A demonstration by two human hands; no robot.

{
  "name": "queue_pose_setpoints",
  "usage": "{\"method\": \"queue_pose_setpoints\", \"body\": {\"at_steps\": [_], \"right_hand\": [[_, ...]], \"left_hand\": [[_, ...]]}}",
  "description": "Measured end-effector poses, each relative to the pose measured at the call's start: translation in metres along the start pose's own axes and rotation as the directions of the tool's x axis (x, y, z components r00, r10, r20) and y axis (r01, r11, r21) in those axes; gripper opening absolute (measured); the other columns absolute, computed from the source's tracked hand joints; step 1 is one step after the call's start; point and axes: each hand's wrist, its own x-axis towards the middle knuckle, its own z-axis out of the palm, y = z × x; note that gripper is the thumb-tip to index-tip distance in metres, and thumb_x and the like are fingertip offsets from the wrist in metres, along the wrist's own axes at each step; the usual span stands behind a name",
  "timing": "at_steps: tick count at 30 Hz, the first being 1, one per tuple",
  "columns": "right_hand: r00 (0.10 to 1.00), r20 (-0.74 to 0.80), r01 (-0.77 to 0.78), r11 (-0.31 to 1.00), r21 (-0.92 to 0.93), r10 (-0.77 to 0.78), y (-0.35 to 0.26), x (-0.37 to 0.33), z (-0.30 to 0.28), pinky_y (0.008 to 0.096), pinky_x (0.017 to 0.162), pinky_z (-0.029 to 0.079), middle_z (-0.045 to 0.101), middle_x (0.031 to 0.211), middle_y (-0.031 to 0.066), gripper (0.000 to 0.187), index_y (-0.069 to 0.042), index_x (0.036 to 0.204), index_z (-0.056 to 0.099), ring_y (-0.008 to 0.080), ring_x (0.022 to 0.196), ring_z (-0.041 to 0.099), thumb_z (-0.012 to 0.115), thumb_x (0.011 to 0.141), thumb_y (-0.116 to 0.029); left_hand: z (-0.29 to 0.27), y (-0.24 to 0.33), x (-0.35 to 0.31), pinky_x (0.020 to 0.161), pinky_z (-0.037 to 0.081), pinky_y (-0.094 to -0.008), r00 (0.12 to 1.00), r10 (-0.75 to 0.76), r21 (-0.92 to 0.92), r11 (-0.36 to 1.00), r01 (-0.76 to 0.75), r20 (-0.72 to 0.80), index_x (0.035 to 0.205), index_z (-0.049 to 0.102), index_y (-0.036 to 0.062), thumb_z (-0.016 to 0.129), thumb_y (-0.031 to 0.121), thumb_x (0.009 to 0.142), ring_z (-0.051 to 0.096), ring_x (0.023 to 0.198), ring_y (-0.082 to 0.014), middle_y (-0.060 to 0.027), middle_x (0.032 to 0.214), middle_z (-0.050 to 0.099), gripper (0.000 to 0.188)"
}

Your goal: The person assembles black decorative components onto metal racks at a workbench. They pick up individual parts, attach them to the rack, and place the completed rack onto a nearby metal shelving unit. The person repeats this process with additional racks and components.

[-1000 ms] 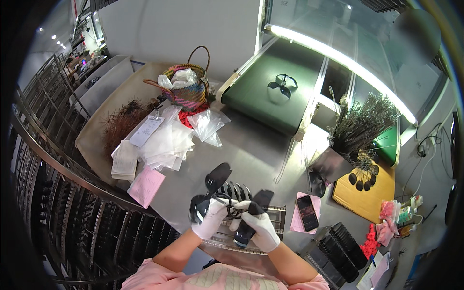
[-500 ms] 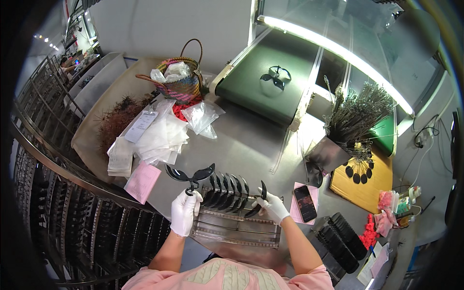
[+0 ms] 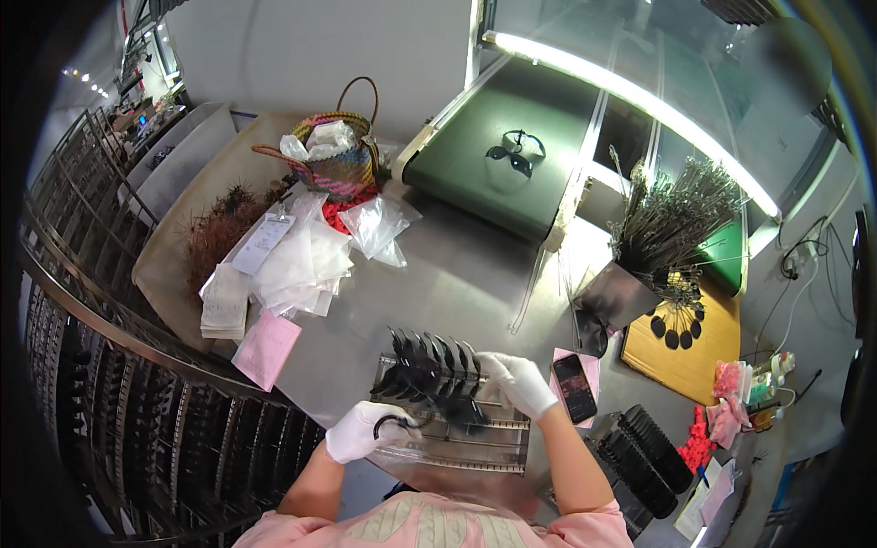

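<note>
My left hand [image 3: 370, 431], in a white glove, is closed on the black hook of a pair of black sunglasses. The lenses [image 3: 464, 413] hang blurred over a clear slotted rack [image 3: 466, 455]. In the far part of this rack stands a row of several black sunglasses [image 3: 416, 361], tilted and close together. At the row's right end is my right hand [image 3: 518, 382], also white-gloved. Its fingers are bent around that end, and what lies between them is hidden.
Right of the rack lies a phone [image 3: 574, 387] on pink paper. Beyond stand a green conveyor belt [image 3: 475, 128] bearing one pair of sunglasses, and a metal box [image 3: 617, 294] of wire hooks. Plastic bags [image 3: 297, 269], a woven basket [image 3: 338, 169] and a curved metal rail [image 3: 146, 342] are at left.
My left hand has come down toward me and turned, swinging the sunglasses from upright at the left to over the rack. My right hand has shifted slightly left and up.
</note>
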Motion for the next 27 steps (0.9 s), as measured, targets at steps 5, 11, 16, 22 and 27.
{"method": "queue_pose_setpoints", "body": {"at_steps": [5,11,16,22,27], "right_hand": [[0.878,-0.093,0.475,0.879,0.045,-0.470,-0.026,-0.058,0.045,0.0257,0.065,0.045,0.069,0.086,0.0035,0.033,-0.016,0.134,0.066,0.0061,0.067,0.052,0.061,0.101,-0.021],[0.865,-0.458,0.212,0.977,-0.038,-0.206,0.031,-0.051,0.010,0.0213,0.066,0.047,0.069,0.090,0.0006,0.027,0.000,0.121,0.067,0.0061,0.074,0.056,0.068,0.096,-0.011],[0.965,-0.233,-0.060,0.965,0.254,0.122,0.083,-0.015,0.002,0.0230,0.062,0.049,0.071,0.090,0.0004,0.049,-0.006,0.145,0.054,0.0063,0.069,0.057,0.067,0.099,-0.019],[0.985,-0.173,-0.026,0.970,-0.241,-0.017,0.072,0.016,-0.016,0.0307,0.058,0.053,0.072,0.081,0.0067,0.032,-0.007,0.121,0.069,0.0118,0.063,0.063,0.069,0.095,-0.025],[0.994,-0.090,0.000,0.828,-0.561,-0.060,0.062,0.038,-0.018,0.0395,0.075,0.058,0.076,0.090,0.0145,0.033,-0.012,0.115,0.075,0.0263,0.082,0.074,0.070,0.089,-0.033]], "left_hand": [[0.023,-0.032,0.015,0.057,0.050,-0.0273,0.999,-0.025,0.137,0.990,0.029,-0.035,0.098,0.065,-0.0004,0.058,0.000,0.094,0.058,0.059,-0.0112,-0.0032,0.073,0.066,0.008],[-0.001,0.010,0.001,0.074,0.047,-0.0344,0.507,0.597,0.502,0.801,-0.327,-0.622,0.111,0.059,-0.0017,0.055,0.013,0.099,0.059,0.082,-0.0214,-0.0126,0.095,0.063,0.019],[-0.115,0.118,0.014,0.118,0.035,-0.0421,0.215,0.638,0.653,0.603,0.458,-0.740,0.148,0.045,-0.0034,0.055,0.019,0.102,0.049,0.137,-0.0365,-0.0229,0.148,0.052,0.052],[-0.054,0.026,0.062,0.090,0.052,-0.0443,0.857,0.513,0.957,0.221,-0.186,0.048,0.103,0.072,0.0074,0.073,0.018,0.080,0.067,0.095,-0.0319,-0.0132,0.097,0.071,0.025],[0.007,-0.045,0.101,0.108,0.041,-0.0468,0.850,0.411,0.865,0.230,-0.446,0.329,0.145,0.044,-0.0017,0.079,0.034,0.079,0.056,0.122,-0.0386,-0.0194,0.136,0.056,0.083]]}}
